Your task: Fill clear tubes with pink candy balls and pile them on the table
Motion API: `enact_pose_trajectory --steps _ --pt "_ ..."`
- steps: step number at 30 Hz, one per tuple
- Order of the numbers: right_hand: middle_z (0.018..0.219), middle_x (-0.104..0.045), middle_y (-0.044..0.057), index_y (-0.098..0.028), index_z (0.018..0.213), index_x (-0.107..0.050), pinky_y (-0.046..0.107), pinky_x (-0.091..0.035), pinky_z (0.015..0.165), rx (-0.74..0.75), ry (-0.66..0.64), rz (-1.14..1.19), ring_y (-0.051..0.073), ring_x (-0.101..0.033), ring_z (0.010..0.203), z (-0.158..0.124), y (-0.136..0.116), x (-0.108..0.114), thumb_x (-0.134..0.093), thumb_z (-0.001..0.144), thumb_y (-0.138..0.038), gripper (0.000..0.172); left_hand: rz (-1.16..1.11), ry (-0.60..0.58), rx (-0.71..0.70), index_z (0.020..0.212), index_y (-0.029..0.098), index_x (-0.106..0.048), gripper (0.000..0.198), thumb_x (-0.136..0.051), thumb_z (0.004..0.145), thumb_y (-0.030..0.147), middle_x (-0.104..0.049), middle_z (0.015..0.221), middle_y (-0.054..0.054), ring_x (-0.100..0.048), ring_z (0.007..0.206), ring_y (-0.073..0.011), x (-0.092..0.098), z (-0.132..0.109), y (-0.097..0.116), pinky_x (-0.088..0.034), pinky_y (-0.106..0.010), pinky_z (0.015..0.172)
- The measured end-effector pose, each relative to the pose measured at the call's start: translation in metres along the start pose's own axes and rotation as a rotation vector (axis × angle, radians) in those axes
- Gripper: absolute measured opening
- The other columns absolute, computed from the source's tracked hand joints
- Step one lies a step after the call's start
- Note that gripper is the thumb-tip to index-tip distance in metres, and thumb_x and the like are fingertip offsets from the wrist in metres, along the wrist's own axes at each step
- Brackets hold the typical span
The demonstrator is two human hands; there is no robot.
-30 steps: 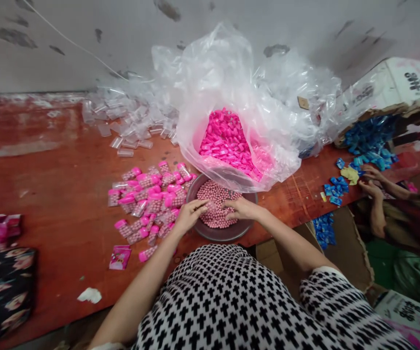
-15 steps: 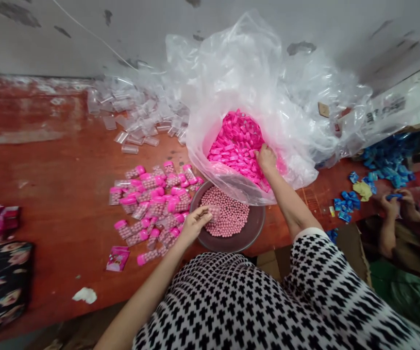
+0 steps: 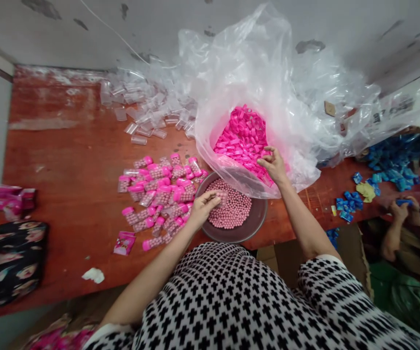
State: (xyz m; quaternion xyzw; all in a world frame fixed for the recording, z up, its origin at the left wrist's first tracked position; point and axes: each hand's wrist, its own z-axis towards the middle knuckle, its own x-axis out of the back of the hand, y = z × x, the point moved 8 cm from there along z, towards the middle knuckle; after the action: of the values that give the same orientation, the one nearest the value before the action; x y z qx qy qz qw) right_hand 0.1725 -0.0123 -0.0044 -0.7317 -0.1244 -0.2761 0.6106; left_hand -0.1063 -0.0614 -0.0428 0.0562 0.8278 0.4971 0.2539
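Fingers and thumb of the left hand point(image 3: 203, 210) pinch a small clear bottle point(image 3: 223, 196) with pink contents, holding it over the left part of a dark brown bowl point(image 3: 258, 218), presumably so that anything spilled would drop back among the loose pink beads point(image 3: 232, 215) there. No cap shows on it, though its ends are too blurred to be certain. Farther forward, the right hand point(image 3: 276, 167) hangs at the right side of the mouth of a translucent plastic bag point(image 3: 239, 63), thumb and forefinger curved toward each other; whether they grip anything cannot be told. Bright pink caps point(image 3: 241, 137) fill the bag, whose lip faces the person and overhangs the bowl's far rim, probably keeping them within easy reach. Just left of the bowl, capped bead-filled bottles point(image 3: 162, 196) lie heaped on the reddish wooden table point(image 3: 67, 184), apparently kept apart from the clear tubes point(image 3: 139, 140) scattered behind them. At far right, a co-worker's hands point(image 3: 399, 211) hold something blue.
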Motion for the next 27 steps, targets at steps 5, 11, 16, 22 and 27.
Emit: enact_pose_trajectory --steps 5,11,16,22,27 --pt "0.067 -0.047 -0.007 -0.026 0.13 -0.029 0.026 -0.045 0.056 0.022 -0.14 0.273 0.01 -0.05 0.053 -0.056 -0.047 -0.031 -0.074 0.068 -0.04 0.077 0.047 -0.028 -0.088 0.108 0.014 -0.065 0.05 -0.068 0.071 0.048 -0.071 0.102 -0.01 -0.067 0.087 -0.0213 -0.022 0.0 0.01 -0.057 -0.036 0.077" --pt "0.073 -0.059 -0.001 -0.02 0.097 -0.059 0.024 -0.044 0.058 0.289 -0.251 0.087 0.011 -0.054 0.06 -0.102 -0.094 -0.058 -0.071 0.072 -0.047 0.039 0.427 0.054 -0.337 0.106 0.018 -0.068 0.032 -0.06 0.08 0.036 -0.07 0.108 -0.007 -0.065 0.099 -0.0217 -0.023 -0.017 0.031 -0.051 -0.037 0.091" --pt "0.079 -0.064 0.004 -0.018 0.096 -0.065 0.026 -0.046 0.068 0.535 -0.151 -0.16 0.014 -0.058 0.071 -0.125 -0.121 -0.051 -0.063 0.082 -0.041 0.027 0.639 0.0 -0.521 0.106 0.018 -0.069 0.028 -0.057 0.084 0.031 -0.071 0.105 -0.008 -0.065 0.097 -0.0197 -0.025 -0.035 0.052 -0.05 -0.033 0.09" --pt "0.079 -0.062 0.005 -0.017 0.094 -0.065 0.027 -0.044 0.069 0.626 -0.196 -0.232 0.015 -0.057 0.073 -0.138 -0.132 -0.061 -0.058 0.085 -0.042 0.028 0.646 -0.052 -0.608 0.102 0.019 -0.071 0.025 -0.058 0.085 0.031 -0.072 0.1 -0.007 -0.066 0.093 -0.0183 -0.031 -0.043 0.05 -0.05 -0.03 0.085" --pt "0.068 -0.055 0.002 -0.015 0.082 -0.063 0.025 -0.04 0.06 0.587 -0.223 -0.276 0.013 -0.049 0.062 -0.145 -0.123 -0.07 -0.056 0.085 -0.048 0.034 0.591 0.002 -0.613 0.097 0.018 -0.072 0.022 -0.058 0.084 0.03 -0.072 0.095 -0.008 -0.067 0.086 -0.0175 -0.03 -0.051 0.047 -0.051 -0.029 0.079"
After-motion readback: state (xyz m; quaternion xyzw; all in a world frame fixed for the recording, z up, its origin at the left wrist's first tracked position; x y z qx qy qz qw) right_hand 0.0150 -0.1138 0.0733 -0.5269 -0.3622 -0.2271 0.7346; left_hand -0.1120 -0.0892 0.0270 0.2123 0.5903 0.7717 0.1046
